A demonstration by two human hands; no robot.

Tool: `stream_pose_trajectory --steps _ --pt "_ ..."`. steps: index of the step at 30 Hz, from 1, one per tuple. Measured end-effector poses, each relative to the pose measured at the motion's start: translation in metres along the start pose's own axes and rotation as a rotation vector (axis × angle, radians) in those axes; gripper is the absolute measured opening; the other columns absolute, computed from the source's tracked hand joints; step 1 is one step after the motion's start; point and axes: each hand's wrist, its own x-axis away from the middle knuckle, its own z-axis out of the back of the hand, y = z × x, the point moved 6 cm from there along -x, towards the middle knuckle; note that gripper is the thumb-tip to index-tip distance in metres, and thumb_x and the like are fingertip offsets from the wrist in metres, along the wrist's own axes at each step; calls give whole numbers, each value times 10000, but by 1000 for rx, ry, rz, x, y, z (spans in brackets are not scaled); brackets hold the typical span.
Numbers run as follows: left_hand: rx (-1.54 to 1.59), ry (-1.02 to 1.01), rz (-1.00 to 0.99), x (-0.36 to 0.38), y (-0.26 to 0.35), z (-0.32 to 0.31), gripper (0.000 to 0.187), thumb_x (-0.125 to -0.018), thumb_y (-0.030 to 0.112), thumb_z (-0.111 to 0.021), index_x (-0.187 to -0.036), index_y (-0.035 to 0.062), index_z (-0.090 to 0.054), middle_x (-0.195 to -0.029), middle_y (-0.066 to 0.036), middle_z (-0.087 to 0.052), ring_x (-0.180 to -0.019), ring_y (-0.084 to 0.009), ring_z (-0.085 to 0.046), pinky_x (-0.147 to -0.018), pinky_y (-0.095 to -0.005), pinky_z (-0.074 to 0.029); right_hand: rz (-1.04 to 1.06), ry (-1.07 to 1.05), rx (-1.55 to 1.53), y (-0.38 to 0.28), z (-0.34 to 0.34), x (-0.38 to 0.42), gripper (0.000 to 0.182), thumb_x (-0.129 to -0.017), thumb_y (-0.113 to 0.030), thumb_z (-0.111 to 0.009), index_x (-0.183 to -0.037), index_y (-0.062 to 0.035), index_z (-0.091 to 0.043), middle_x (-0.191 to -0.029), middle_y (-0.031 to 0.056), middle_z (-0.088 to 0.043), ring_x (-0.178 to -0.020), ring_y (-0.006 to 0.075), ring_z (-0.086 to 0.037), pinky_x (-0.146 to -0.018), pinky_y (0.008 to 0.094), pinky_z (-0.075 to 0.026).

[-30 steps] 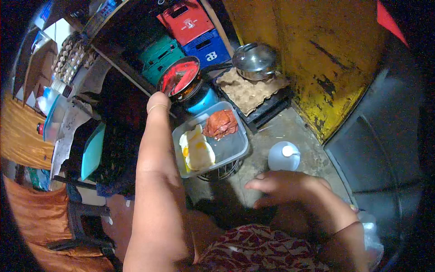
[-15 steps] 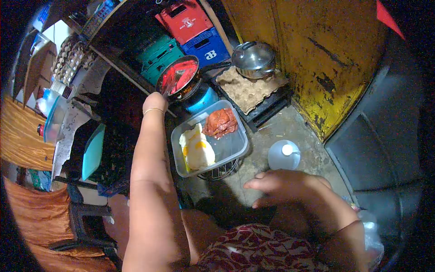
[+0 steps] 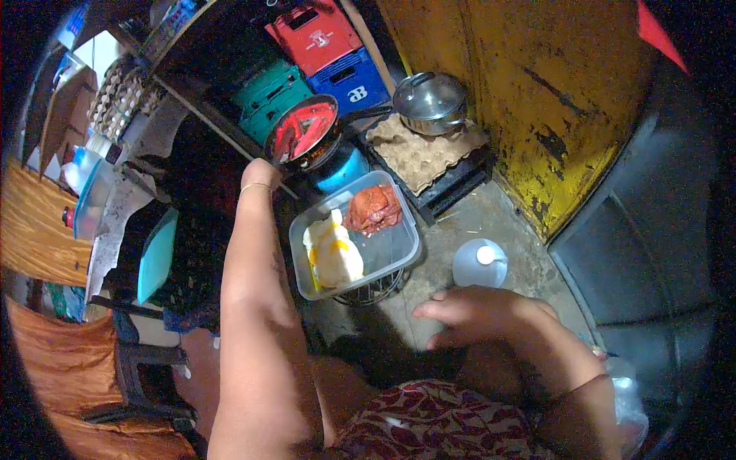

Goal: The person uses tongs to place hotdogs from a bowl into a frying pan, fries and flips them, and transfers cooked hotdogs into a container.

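Observation:
My left arm reaches forward, and my left hand is at the near rim of a frying pan with red food in it. The fingers are bent out of sight, so their grip is hidden. The pan sits on a blue gas stove. Just right of the arm a clear plastic container holds fried eggs and a lump of red food. My right hand rests low over my knee, fingers extended, holding nothing, close to a white plastic bottle.
A lidded steel pot stands on an egg tray by the yellow wall. Red, blue and green crates are stacked behind the stove. A teal lid lies at left. A wire stand supports the container.
My left wrist has shifted slightly to the left and towards the pan's near edge. My right hand has stayed where it was.

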Motion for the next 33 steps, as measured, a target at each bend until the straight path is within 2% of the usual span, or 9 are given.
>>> stream_pose_trajectory --steps 2,9,12,15,19,22,27,31,33 --pt "-18 62 -2 13 -2 10 243 -850 145 -603 -1008 12 -731 -1097 -232 -674 -1042 -375 -655 -881 -446 -530 57 -82 223 -19 5 2 496 -863 -420 -677 -1235 -117 -551 -1118 222 -617 -1062 410 -602 -895 483 -484" --pt "-116 65 -22 37 -4 13 255 -848 117 -571 -1020 31 -737 -1113 -220 -679 -1065 -379 -652 -895 -444 -535 65 -64 209 -7 -1 -4 489 -869 -438 -672 -1206 -98 -576 -1114 223 -628 -1066 402 -605 -895 478 -483" --pt "-129 80 5 42 0 12 263 -865 118 -562 -1051 52 -736 -1129 -194 -686 -1070 -367 -659 -887 -457 -542 -91 20 -75 21 -10 -6 488 -871 -452 -675 -1160 -65 -607 -1141 227 -638 -1096 393 -601 -903 466 -482" --pt "-189 97 -12 37 -1 5 269 -875 111 -557 -1073 59 -731 -1140 -187 -687 -1077 -352 -663 -881 -456 -548 5 66 9 11 -5 -5 471 -885 -444 -669 -1114 -34 -630 -1159 228 -643 -1130 381 -595 -920 450 -478" --pt "-162 105 -12 32 -6 2 263 -867 125 -569 -1059 51 -733 -1137 -206 -682 -1082 -356 -658 -867 -459 -554 22 -50 165 -17 3 -4 515 -882 -449 -672 -1206 -58 -582 -1182 260 -618 -1160 414 -571 -978 463 -455" --pt "-108 117 -61 18 -11 -1 232 -854 141 -620 -1016 18 -730 -1035 -205 -711 -935 -334 -711 -733 -448 -573 73 -61 281 -21 3 -2 560 -883 -475 -656 -1260 -77 -544 -1189 283 -602 -1152 439 -565 -988 477 -450" --pt "392 -170 167 24 -19 -11 187 -828 139 -704 -904 -32 -703 -824 -154 -679 -634 -267 -671 -510 -428 -498 140 -17 286 -26 6 0 563 -892 -497 -631 -1252 -76 -534 -1149 281 -607 -1100 450 -584 -944 489 -469" --pt "160 -132 101 29 -17 4 204 -861 163 -665 -935 -21 -716 -904 -192 -706 -758 -323 -708 -621 -445 -542 128 -63 261 -24 6 1 564 -885 -500 -636 -1232 -69 -532 -1092 272 -615 -1061 448 -597 -897 500 -471" --pt "-46 147 -37 32 -17 20 223 -875 165 -627 -992 3 -726 -1007 -226 -703 -937 -370 -695 -784 -457 -551 160 -25 254 -25 7 2 560 -883 -501 -637 -1222 -67 -532 -1076 270 -617 -1049 447 -600 -881 503 -471"
